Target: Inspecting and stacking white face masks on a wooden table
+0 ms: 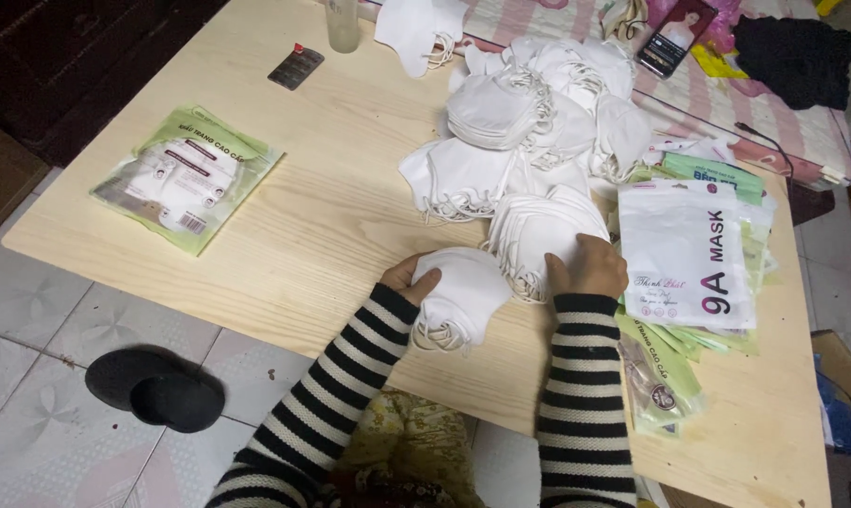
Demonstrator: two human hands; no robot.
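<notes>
A small stack of folded white masks lies at the near edge of the wooden table, its long axis slanting from near-left to far-right, ear loops trailing toward the near side. The left hand grips its left end, fingers curled around it. The right hand rests with fingers bent on a neighbouring mask stack, just left of the printed packaging bags.

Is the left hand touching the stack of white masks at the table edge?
Touching. The head view shows the left hand gripping the stack of white masks, thumb over its top.
</notes>
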